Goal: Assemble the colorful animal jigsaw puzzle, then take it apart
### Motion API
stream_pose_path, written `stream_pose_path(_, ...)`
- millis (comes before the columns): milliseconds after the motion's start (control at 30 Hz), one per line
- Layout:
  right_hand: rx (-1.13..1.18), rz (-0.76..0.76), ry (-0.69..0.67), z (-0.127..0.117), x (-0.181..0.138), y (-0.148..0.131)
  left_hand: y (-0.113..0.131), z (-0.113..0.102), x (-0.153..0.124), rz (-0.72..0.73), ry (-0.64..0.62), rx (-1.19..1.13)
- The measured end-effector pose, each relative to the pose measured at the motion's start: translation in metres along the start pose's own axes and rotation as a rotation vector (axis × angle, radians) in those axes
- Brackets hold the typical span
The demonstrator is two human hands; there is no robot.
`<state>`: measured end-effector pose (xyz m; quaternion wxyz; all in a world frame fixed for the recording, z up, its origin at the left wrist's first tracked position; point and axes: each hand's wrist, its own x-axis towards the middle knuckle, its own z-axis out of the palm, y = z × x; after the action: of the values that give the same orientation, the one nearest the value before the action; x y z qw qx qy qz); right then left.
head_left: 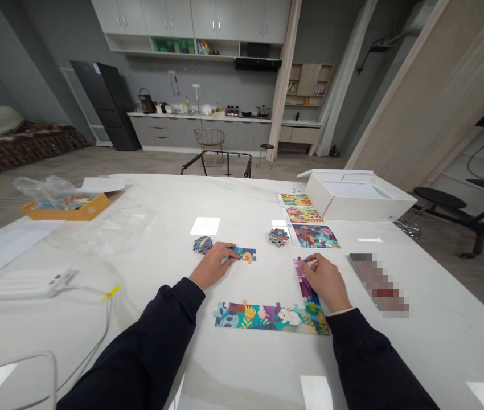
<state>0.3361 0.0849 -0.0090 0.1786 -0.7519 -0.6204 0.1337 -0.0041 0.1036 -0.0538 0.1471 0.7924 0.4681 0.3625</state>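
Observation:
My left hand [215, 265] has its fingertips closed on the left end of a short strip of blue jigsaw puzzle pieces [248, 254] with a yellow shape on it. My right hand [326, 281] pinches a purple and pink puzzle piece [298, 266] at the top of the upright side of a joined L. The lower part of that L is a row of joined pieces [263, 317] showing a white rabbit and plants. Beyond my hands lie a pile of loose pieces [202, 245] on the left and another pile [278, 237] on the right.
Printed picture sheets [316, 236] lie beside a white box [353, 199]. A phone-like, pixelated object [378, 285] is to the right. Leftward are an orange box [66, 210] with bagged pieces, a clear plastic bag [116, 230] and a white power bank [31, 285] with its cable.

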Motion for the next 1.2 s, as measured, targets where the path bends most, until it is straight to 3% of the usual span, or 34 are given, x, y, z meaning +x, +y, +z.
stream_pose_path(267,0.001,-0.017,0.011,0.003,0.002,0.003,0.0,0.0,-0.001,0.019,0.066,-0.075)
stream_pose_path(733,0.004,-0.016,0.015,0.005,0.003,0.006,0.006,-0.004,-0.002,0.057,0.07,-0.087)
stream_pose_path(1000,0.015,-0.017,0.009,0.005,0.004,0.006,0.04,-0.008,0.012,0.035,-0.045,-0.138)
stream_pose_path(1200,0.021,-0.04,0.032,0.004,0.002,0.005,0.051,0.014,0.043,0.017,-0.181,-0.164)
